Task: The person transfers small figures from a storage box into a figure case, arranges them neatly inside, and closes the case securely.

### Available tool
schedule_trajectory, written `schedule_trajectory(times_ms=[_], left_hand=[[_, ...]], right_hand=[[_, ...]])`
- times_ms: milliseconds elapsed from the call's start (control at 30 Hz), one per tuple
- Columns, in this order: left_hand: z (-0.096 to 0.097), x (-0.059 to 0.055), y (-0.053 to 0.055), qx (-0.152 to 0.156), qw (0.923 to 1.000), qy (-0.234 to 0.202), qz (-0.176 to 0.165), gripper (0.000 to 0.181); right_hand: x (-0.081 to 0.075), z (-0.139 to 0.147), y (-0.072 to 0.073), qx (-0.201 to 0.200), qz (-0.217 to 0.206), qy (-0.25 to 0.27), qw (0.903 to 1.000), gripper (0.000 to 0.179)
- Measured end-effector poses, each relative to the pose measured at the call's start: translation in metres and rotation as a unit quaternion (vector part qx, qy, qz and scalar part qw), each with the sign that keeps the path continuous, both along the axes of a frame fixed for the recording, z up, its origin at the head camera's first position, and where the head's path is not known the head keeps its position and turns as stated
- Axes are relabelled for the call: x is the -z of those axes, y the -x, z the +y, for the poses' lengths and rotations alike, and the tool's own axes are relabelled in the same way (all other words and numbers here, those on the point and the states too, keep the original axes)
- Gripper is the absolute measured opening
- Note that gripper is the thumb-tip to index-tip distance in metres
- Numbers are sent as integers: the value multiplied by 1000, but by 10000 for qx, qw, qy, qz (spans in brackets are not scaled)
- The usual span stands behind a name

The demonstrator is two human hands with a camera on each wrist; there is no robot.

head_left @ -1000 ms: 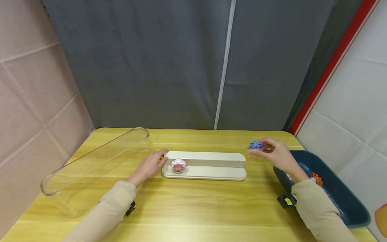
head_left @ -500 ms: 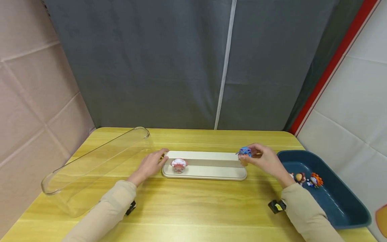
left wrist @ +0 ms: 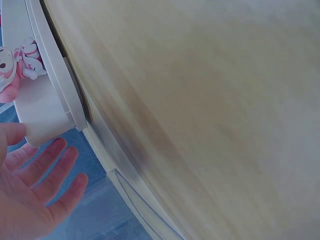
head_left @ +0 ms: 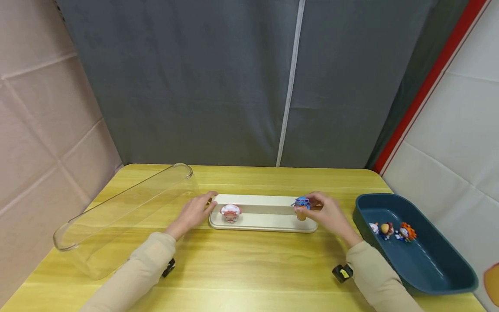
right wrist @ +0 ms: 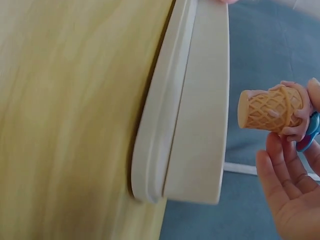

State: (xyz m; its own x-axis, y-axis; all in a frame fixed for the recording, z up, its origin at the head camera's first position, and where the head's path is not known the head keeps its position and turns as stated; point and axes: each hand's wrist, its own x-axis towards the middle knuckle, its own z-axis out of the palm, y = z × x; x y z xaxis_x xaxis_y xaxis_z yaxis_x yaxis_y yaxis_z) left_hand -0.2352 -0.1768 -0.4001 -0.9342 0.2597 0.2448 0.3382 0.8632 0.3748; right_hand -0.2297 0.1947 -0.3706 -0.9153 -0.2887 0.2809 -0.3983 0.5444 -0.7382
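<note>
My right hand (head_left: 327, 214) pinches a small figurine (head_left: 302, 203) with a blue top and purple sunglasses. Its base, a waffle ice-cream cone (right wrist: 272, 107), points down toward the stand in the right wrist view. The figurine is held over the right part of a cream two-step display stand (head_left: 269, 222). At the stand's left end rests my left hand (head_left: 192, 214), its fingers loosely spread; the thumb and fingertips are right at that end in the left wrist view. A pink and white figurine (head_left: 231, 213) stands on the lower step, near the left end.
A long clear plastic cover (head_left: 128, 212) lies at an angle on the left of the wooden table (head_left: 249, 273). On the right is a dark blue tray (head_left: 436, 264) with several small figurines (head_left: 390, 230) in it. A grey curtain (head_left: 195, 86) hangs behind.
My right hand has carried the blue figurine leftward and lower, from beside the stand to over its right part. The tray's figurines have come into fuller view. My left hand stays put.
</note>
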Motion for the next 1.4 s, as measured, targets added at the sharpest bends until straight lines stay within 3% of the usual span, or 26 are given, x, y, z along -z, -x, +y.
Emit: schedule_trajectory(times_ms=[233, 533, 733, 1067, 1400], left_hand=[[0, -1, 0, 24, 10000, 60, 19, 31], [0, -1, 0, 27, 10000, 28, -7, 31], [0, -1, 1, 20, 10000, 26, -40, 31], [0, -1, 0, 18, 10000, 60, 63, 31], [0, 0, 0, 57, 9999, 68, 64, 30]], right_hand=[[9, -20, -1, 0, -183, 248, 9995, 48], [17, -44, -4, -144, 8, 433, 9990, 40], [21, -58, -4, -123, -180, 574, 9981, 39], [23, -83, -3, -79, -155, 522, 9985, 36], [23, -102, -2, -37, 277, 210, 9994, 32]])
